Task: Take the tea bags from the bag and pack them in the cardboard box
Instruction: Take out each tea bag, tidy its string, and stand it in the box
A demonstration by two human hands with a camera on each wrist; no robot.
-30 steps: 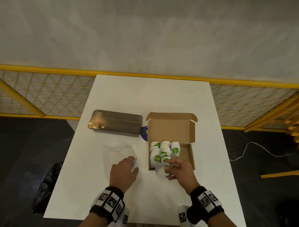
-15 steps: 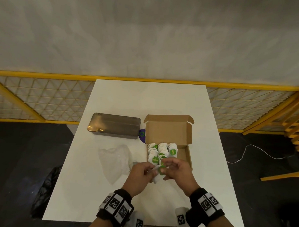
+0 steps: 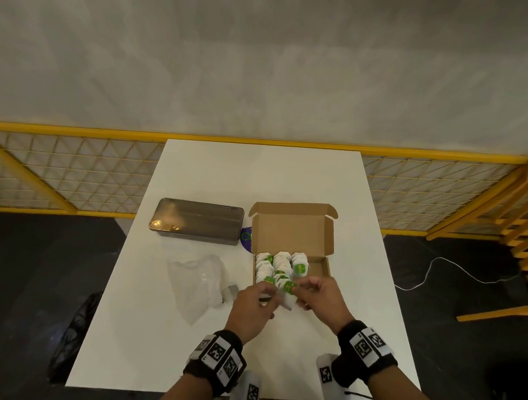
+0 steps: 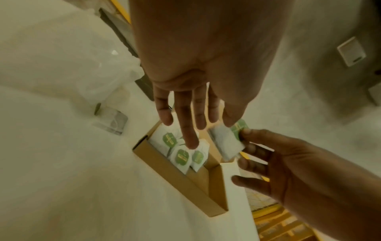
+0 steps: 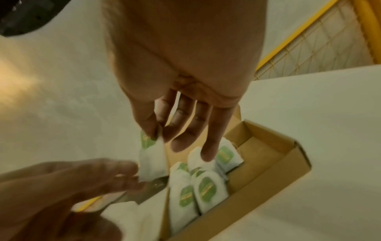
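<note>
One tea bag [image 5: 151, 160], seemingly pinched by right hand [image 5: 185, 78].

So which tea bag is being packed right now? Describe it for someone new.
On the white table, find the open cardboard box. At its near edge, the right hand pinches one tea bag by its green label; unlike the packed rows, it hangs outside the box.

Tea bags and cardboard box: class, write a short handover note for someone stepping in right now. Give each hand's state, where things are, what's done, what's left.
Right hand: pinches one tea bag by its green tag, at the cardboard box's near end.
Left hand: open, fingers by that tea bag.
Plastic bag: left of the box on the table; contents unclear.
Done: rows of packed bags fill the box's left part.
Left: place the held bag, fill the bare right side.
</note>
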